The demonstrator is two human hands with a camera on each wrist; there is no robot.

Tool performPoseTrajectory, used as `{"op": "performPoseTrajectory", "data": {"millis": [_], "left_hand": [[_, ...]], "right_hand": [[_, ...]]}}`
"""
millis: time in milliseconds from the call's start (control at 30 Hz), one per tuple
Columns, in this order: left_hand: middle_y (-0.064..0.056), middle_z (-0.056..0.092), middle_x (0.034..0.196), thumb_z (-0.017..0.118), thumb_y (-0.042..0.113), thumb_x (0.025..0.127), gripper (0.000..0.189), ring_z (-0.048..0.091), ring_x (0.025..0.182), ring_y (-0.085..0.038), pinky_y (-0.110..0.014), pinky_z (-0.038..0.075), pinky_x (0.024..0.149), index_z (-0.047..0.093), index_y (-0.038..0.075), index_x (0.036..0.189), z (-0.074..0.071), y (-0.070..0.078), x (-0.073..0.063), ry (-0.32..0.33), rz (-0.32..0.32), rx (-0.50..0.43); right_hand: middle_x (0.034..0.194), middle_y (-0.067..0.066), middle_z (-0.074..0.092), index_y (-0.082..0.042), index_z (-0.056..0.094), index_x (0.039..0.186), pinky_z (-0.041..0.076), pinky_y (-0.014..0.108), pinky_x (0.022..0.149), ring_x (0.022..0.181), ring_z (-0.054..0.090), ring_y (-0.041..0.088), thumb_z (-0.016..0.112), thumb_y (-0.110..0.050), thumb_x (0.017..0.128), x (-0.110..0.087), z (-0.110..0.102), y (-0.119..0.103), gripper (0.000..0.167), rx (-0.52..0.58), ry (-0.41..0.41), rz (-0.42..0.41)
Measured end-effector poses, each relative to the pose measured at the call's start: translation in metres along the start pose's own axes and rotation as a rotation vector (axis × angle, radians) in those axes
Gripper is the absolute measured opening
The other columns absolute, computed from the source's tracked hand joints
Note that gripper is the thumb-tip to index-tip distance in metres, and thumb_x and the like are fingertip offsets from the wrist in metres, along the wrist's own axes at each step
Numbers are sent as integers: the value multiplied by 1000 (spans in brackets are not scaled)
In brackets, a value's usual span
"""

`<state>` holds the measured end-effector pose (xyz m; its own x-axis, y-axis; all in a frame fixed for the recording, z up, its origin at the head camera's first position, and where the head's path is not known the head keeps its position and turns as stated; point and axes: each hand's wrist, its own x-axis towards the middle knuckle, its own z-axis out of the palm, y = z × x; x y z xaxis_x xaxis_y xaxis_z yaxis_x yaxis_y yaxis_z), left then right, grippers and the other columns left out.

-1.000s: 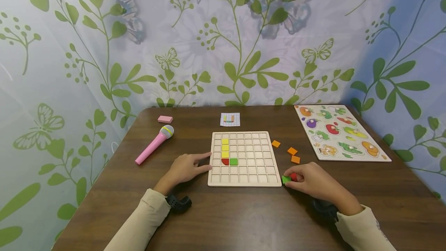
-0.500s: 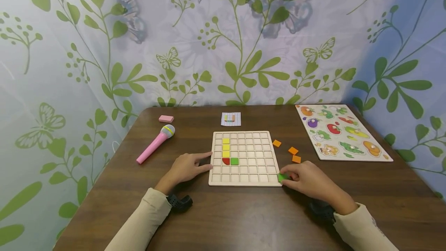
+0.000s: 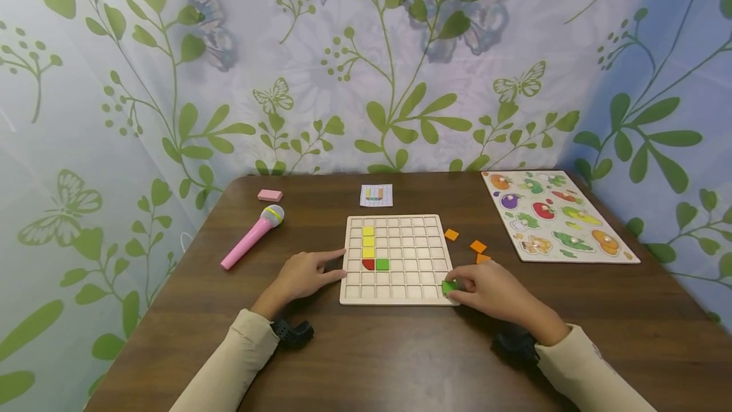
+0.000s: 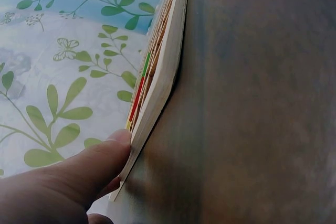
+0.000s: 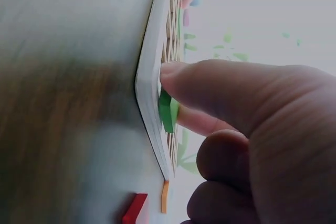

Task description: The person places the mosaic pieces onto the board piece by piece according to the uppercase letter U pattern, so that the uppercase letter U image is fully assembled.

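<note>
While the left hand (image 3: 303,275) rests on the tabletop (image 3: 400,355) with relaxed fingers, its fingertips touch the left edge of the wooden grid board (image 3: 396,259). In the left wrist view, one finger (image 4: 89,166) lies against the side of this board and grips nothing. The right hand (image 3: 492,291) pinches a green tile (image 3: 448,286) between thumb and finger at the near right corner of the board. In the right wrist view, the green tile (image 5: 167,111) sits on the board surface just at its edge, with a fingertip (image 5: 173,72) on top of it.

On the board, three yellow tiles (image 3: 368,241) stand in one column on the left part. Below them is a red piece (image 3: 368,264), and a second green square (image 3: 382,264) is just beside it on the right. To the right of the board, three orange tiles (image 3: 477,247) lie loose on the tabletop; the nearest one is partly hidden behind the right hand. The right wrist view also shows a red piece (image 5: 134,209) on the tabletop near the board corner.

Behind the board lies a small pattern card (image 3: 376,195). On the left side lie a pink toy microphone (image 3: 251,237) and a pink eraser (image 3: 269,195). A vegetable puzzle board (image 3: 557,218) lies at the far right of the tabletop
</note>
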<state>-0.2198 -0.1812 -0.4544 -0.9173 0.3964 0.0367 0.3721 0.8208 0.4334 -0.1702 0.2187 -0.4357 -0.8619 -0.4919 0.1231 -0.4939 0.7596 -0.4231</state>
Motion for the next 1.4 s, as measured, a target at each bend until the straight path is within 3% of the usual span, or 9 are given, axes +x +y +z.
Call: {"op": "performPoseTrajectory", "data": {"millis": [167, 467, 1000, 1400], "left_hand": [[7, 38, 56, 69, 56, 93, 58, 30, 49, -10, -29, 26, 50, 59, 33, 145, 0, 0, 0, -2, -1, -3], [7, 38, 57, 70, 54, 93, 58, 31, 50, -10, -29, 26, 51, 59, 33, 146, -2, 1, 0, -11, -9, -7], [7, 39, 56, 68, 56, 93, 58, 31, 49, -9, -28, 27, 50, 59, 34, 145, -1, -1, 1, 4, 3, -1], [8, 38, 56, 67, 58, 93, 59, 31, 49, -8, -29, 28, 50, 59, 34, 146, -1, -2, 0, -2, 8, -3]], "right_hand": [[57, -16, 39, -17, 78, 105, 27, 23, 51, 49, 32, 1, 83, -31, 87, 7, 2, -2, 23, -15, 12, -18], [55, -14, 41, -20, 78, 104, 28, 24, 48, 48, 36, 3, 83, -33, 87, 23, 3, -9, 22, -28, -17, 24], [56, -13, 42, -17, 79, 107, 29, 23, 49, 49, 37, 3, 82, -31, 89, 54, 9, -28, 24, -20, -3, -81], [55, -12, 44, -19, 79, 109, 28, 24, 48, 47, 35, 4, 80, -33, 90, 69, 20, -27, 24, -6, -15, -59]]}}
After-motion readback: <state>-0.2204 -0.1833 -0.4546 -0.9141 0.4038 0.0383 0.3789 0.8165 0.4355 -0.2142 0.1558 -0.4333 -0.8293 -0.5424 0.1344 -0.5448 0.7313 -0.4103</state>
